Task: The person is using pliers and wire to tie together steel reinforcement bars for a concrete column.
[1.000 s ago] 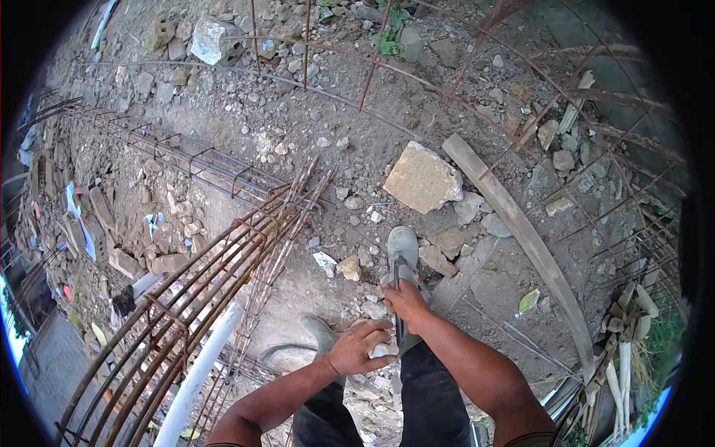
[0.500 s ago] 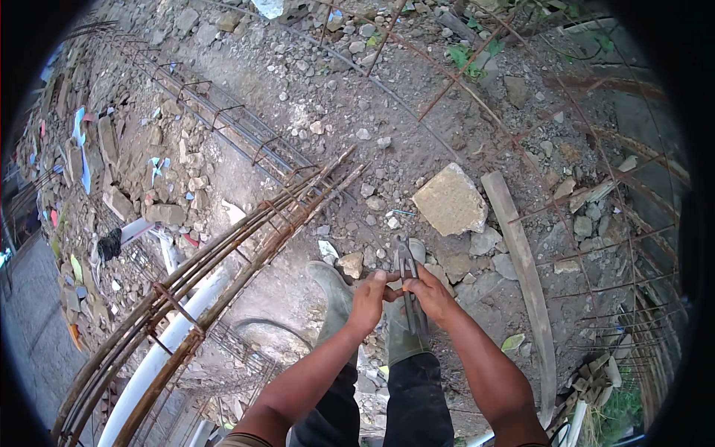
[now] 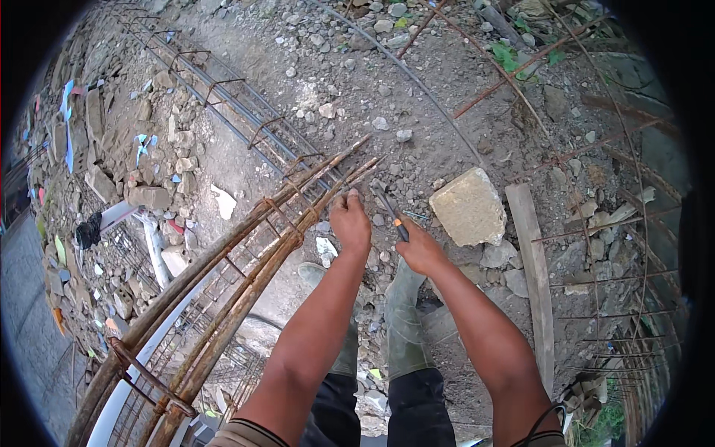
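My right hand (image 3: 423, 248) is wrapped around the handles of a pair of dark pincers (image 3: 389, 205), whose jaws point up and to the left. My left hand (image 3: 350, 223) is closed, thumb and fingertips together, right beside the end of a rusty rebar cage (image 3: 287, 242). Whatever it pinches is too small to make out. The cage comes up from the lower left, its long bars joined by square stirrups (image 3: 279, 220). A gap lies between the pincer jaws and the cage's bar ends.
A second, thinner rebar cage (image 3: 216, 104) runs up to the far left. A tan stone block (image 3: 469, 207) and a curved wooden plank (image 3: 532, 276) lie right of my hands. Rusty mesh (image 3: 625, 276) stands at the right. My boots (image 3: 406, 320) are on rubble.
Both hands have moved forward to the rebar cage's end. My left hand has come away from the pincers, which stay in my right hand and now tilt to the left.
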`<state>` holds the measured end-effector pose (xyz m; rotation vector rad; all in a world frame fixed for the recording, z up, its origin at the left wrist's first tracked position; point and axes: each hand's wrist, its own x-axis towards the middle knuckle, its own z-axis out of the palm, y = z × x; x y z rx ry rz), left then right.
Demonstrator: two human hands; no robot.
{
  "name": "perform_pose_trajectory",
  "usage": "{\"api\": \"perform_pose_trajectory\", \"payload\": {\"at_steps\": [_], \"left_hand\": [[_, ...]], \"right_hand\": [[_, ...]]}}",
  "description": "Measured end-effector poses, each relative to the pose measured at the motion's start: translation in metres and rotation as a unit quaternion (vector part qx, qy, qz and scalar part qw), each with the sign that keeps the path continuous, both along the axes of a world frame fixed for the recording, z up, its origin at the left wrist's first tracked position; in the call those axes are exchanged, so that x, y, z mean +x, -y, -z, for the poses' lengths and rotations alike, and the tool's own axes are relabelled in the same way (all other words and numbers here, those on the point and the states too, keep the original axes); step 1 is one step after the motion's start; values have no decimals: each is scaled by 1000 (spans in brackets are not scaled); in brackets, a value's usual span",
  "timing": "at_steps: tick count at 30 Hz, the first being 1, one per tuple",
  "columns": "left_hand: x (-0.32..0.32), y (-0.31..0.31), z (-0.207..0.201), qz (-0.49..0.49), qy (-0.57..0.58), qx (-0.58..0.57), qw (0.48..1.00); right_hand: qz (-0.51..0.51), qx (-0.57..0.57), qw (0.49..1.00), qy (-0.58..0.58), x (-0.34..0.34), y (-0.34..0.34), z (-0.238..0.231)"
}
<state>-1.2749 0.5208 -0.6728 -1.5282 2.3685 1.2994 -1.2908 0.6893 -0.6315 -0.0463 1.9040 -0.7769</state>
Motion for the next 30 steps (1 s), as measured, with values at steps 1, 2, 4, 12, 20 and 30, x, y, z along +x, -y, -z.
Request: {"api": "perform_pose_trajectory", "payload": {"at_steps": [1, 2, 4, 12, 20, 30], "left_hand": [[-5, -14, -11, -133, -10, 176, 975], [-8, -12, -20, -258, -22, 331, 907], [-4, 9, -20, -311, -42, 441, 841], [0, 16, -28, -390, -6, 471, 791], [-3, 2, -37, -328, 14, 497, 803], [7, 0, -14, -173, 82, 539, 820]], "right_hand": [[-3, 12, 1000, 3, -6, -8, 0], [-12, 11, 997, 71, -14, -3, -4], [-20, 8, 990, 138, -19, 2, -5], [-9, -39, 983, 181, -11, 4, 3], [-20, -35, 995, 87, 0, 18, -12], [-21, 9, 1000, -19, 52, 12, -7]]}}
